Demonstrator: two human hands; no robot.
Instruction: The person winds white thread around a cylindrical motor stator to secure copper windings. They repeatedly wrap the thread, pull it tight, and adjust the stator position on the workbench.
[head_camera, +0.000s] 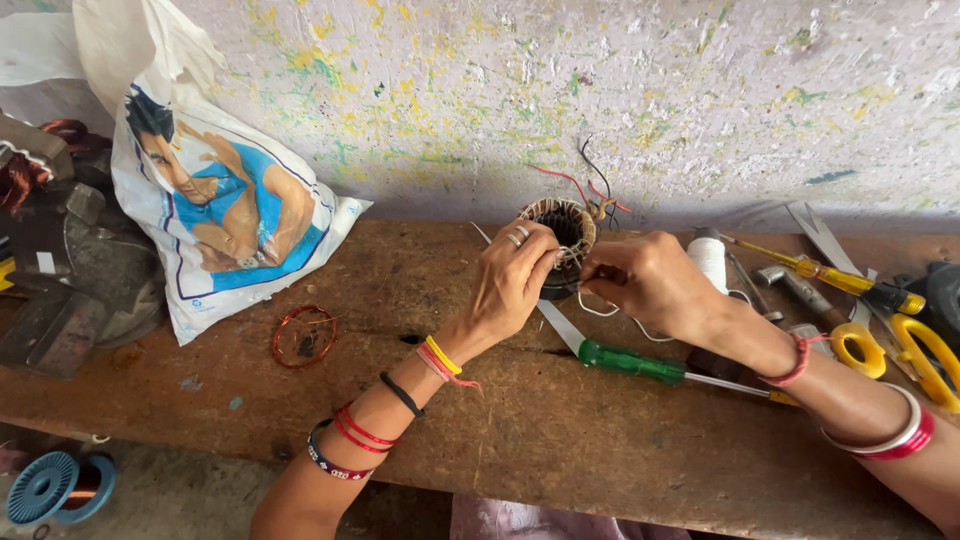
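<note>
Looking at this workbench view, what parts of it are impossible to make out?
- Head view: lower half of the round wound motor coil, hidden by the left hand and right hand.
- What the right fingertips pinch: too small.
- Yellow-handled scissors: cut off by the right edge.
- Blue wire spool: partly cut off at the bottom-left corner.

From my feed I see a pale wall (620, 90) behind everything, rough and flecked all over with yellow and green paint spatter, with a darker grey band along its foot. In front of it runs a worn brown wooden desk (520, 440), scratched and stained, its front edge uneven. Below the desk at lower left shows a strip of grey floor (190, 495). Light is soft, even daylight.
</note>
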